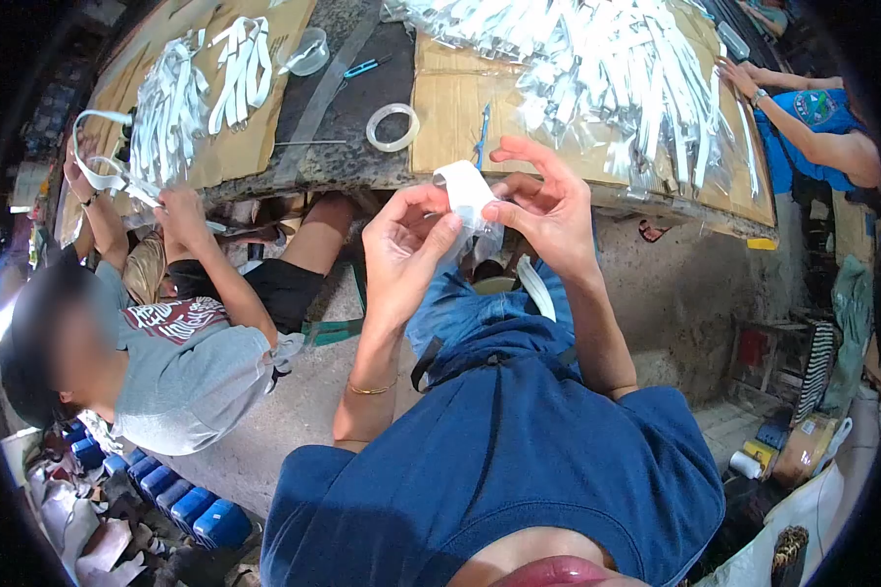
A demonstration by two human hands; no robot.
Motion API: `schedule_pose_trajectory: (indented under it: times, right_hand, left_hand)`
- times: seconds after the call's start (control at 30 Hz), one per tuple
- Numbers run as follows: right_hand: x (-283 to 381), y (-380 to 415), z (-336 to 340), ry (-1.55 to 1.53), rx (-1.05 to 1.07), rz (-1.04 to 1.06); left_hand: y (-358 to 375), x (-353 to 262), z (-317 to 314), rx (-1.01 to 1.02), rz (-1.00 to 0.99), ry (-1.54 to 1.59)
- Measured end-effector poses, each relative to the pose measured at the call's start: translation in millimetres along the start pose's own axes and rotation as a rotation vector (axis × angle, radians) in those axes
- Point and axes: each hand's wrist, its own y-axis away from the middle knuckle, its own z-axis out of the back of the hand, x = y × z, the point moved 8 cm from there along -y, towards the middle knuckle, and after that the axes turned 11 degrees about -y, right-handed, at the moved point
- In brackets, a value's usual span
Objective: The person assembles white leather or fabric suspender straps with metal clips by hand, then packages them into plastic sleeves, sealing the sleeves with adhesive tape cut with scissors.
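A white strap [468, 186], curled into a loop, is held up in front of my chest at the table's near edge. My left hand [409, 245] pinches its left side between thumb and fingers. At its right side, my right hand [553, 210] grips with thumb and forefinger, the other fingers raised. Clear plastic [482, 235] hangs below the loop between both hands. Another white strap [536, 289] lies across my lap. Just beyond my hands, a small blue tool [482, 132] rests on cardboard.
White straps in clear plastic [646, 78] are heaped on the cardboard-covered table [450, 103]. A tape roll [393, 127], a blue cutter [366, 67] and a clear cup [308, 52] lie beyond. Left, a person [196, 342] handles a white strap; another person [822, 127] stands at right.
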Motion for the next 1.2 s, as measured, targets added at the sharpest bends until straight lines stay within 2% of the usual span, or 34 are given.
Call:
schedule_pose_trajectory:
  times: [0.07, 0.1, 0.17, 0.33, 0.43, 0.5, 0.6, 0.83, 0.9, 0.97, 1.07, 1.2]
  right_hand:
    - [3.0, -3.0, 2.7, -0.037, -0.025, 0.049]
    - [10.9, 3.7, 15.0, -0.088, -0.049, 0.032]
    - [20.4, 1.1, 24.9, -0.042, -0.048, 0.040]
    - [44.9, -2.6, 48.7, -0.044, -0.056, 0.041]
    - [49.2, -2.1, 65.3, -0.059, -0.058, 0.057]
    - [52.0, 0.0, 76.8, -0.079, -0.075, 0.066]
    - [59.6, 5.3, 90.8, -0.130, -0.104, 0.090]
    - [74.6, 26.9, 108.6, -0.102, -0.176, 0.158]
    - [77.5, 30.8, 109.3, -0.106, -0.181, 0.169]
    - [81.7, 33.5, 109.3, -0.099, -0.160, 0.200]
    - [86.3, 36.3, 104.4, -0.058, -0.132, 0.184]
    - [90.2, 36.2, 98.9, -0.066, -0.069, 0.201]
  left_hand:
    - [-3.4, -5.4, 2.6, -0.037, -0.020, -0.146]
    - [-3.1, -11.7, -16.1, -0.031, 0.017, -0.191]
    - [-12.0, -8.2, -25.5, -0.105, 0.039, -0.304]
    - [-27.5, -14.8, -63.4, -0.151, -0.015, -0.439]
    - [-30.7, -14.2, -82.3, -0.171, 0.021, -0.499]
    - [-30.3, -21.3, -98.3, -0.185, -0.084, -0.468]
    - [-26.5, -17.4, -112.7, -0.212, -0.121, -0.555]
    - [-18.8, -14.2, -148.2, -0.277, -0.106, -0.583]
    - [-13.1, -17.3, -150.3, -0.363, -0.124, -0.475]
    - [-7.5, -10.8, -143.9, -0.371, -0.117, -0.481]
    - [0.5, -1.7, -143.8, -0.280, 0.010, -0.537]
    - [14.2, -8.1, -136.9, -0.290, -0.113, -0.343]
